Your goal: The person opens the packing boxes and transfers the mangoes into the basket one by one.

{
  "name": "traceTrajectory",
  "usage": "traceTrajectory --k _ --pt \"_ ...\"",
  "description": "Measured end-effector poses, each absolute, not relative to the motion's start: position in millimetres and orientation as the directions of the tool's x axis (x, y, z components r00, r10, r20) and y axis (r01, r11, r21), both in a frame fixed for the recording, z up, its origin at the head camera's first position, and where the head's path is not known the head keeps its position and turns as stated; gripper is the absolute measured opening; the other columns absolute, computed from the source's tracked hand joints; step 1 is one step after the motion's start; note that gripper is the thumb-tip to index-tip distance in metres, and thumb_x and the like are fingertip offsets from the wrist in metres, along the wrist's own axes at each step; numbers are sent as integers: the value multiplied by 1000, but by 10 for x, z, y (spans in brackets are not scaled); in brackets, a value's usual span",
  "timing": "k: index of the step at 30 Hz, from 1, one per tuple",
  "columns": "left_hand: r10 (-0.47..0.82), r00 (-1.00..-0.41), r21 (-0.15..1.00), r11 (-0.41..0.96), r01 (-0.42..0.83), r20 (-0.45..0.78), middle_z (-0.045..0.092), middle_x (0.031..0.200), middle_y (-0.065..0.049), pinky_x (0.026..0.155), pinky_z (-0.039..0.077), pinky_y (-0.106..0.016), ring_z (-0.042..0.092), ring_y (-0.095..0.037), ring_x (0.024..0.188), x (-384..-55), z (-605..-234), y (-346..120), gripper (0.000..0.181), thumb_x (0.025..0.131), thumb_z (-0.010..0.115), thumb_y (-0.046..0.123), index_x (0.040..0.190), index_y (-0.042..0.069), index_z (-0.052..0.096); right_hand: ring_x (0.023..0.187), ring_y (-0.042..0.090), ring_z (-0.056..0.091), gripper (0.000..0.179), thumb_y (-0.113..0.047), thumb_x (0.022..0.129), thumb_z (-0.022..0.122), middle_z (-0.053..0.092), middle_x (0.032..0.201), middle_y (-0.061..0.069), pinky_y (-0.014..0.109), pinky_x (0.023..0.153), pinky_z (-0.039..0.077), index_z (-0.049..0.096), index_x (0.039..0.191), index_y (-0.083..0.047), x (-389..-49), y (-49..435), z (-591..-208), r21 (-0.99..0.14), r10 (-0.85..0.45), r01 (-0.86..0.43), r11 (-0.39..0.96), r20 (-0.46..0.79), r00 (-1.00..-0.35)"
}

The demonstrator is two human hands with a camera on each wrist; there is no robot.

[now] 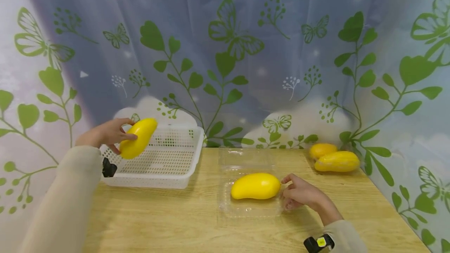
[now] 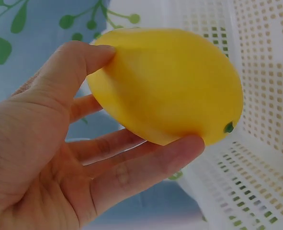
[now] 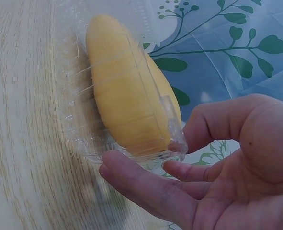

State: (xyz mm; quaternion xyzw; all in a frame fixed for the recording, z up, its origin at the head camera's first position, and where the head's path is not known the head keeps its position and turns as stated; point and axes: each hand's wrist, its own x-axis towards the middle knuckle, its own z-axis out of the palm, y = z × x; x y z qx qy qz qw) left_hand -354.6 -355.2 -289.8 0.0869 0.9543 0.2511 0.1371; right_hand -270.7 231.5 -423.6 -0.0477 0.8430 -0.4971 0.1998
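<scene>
Over the white perforated basket [image 1: 149, 182], my left hand [image 1: 105, 132] holds a yellow mango [image 1: 140, 138], thumb on one side and fingers on the other. The left wrist view shows a small green stem spot on this mango [image 2: 165, 86]. A second yellow mango [image 1: 256, 186] lies in a clear plastic clamshell box [image 1: 246, 211], whose lid is folded back. My right hand [image 1: 304, 196] grips the box's right end; in the right wrist view the thumb is at its corner and fingers [image 3: 146, 184] are along its lower edge.
At the table's back right lie two yellow mangoes [image 1: 337, 162] in clear packaging, side by side. A curtain [image 1: 246, 89] with green leaves and butterflies hangs behind the wooden table [image 1: 197, 229]. The basket stands at the back left.
</scene>
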Motion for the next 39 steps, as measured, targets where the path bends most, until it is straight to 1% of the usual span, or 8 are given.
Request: traceTrajectory --k 5,9,16,24,29,32,35,39 --pt "215 -946 515 855 62 -243 40 140 -49 71 65 -43 54 -61 124 -3575 -2973 -3645 76 107 58 31 157 -10 18 68 19 58 51 -3 95 54 62 112 27 29 63 54 32 139 9 -2717 2315 -4245 -862 -284 116 494 -286 -915" --pt "194 -943 522 852 25 -270 38 142 -50 72 65 -44 51 -63 126 -3578 -3023 -3712 77 107 57 31 156 -12 16 68 20 57 52 -3 95 54 61 115 28 29 63 53 31 139 9 -2722 2312 -4258 -870 -294 118 478 -285 -912" --pt "157 -945 522 853 -16 -287 37 143 -47 73 65 -43 56 -59 124 -3575 -3109 -3799 80 107 57 33 155 -15 15 69 20 61 53 -2 94 55 61 115 29 32 64 56 30 139 10 -2715 2306 -4253 -876 -302 100 471 -266 -915" --pt "129 -933 536 841 -76 -335 31 147 -49 78 65 -44 58 -55 118 -3542 -3211 -3839 81 106 58 31 155 -17 14 68 21 61 51 -4 96 55 60 108 26 33 64 57 31 138 8 -2720 2312 -4280 -875 -301 114 470 -280 -912" --pt "126 -928 538 838 -89 -350 35 144 -49 77 65 -42 66 -48 109 -3542 -3220 -3830 79 106 57 28 154 -19 14 68 21 62 52 -3 95 55 60 109 27 33 65 58 31 139 10 -2708 2316 -4284 -875 -299 104 472 -271 -915" --pt "122 -925 532 841 -96 -360 34 144 -50 75 65 -41 68 -47 107 -3578 -3235 -3836 80 106 58 28 153 -20 15 69 21 61 52 -3 95 55 60 113 28 32 64 57 30 139 10 -2702 2319 -4280 -875 -296 110 471 -275 -915" --pt "121 -922 508 856 -91 -368 35 144 -49 78 65 -41 69 -46 106 -3612 -3227 -3833 80 106 58 29 152 -21 16 70 20 63 53 -3 94 55 60 113 28 31 64 58 30 139 10 -2700 2328 -4278 -873 -297 96 479 -264 -918" --pt "108 -929 430 901 -59 -354 40 142 -47 85 63 -43 71 -42 103 -3647 -3227 -3832 81 104 60 34 150 -22 23 70 20 63 53 -3 94 55 61 112 28 31 63 57 30 138 10 -2707 2340 -4283 -872 -299 84 482 -254 -920"
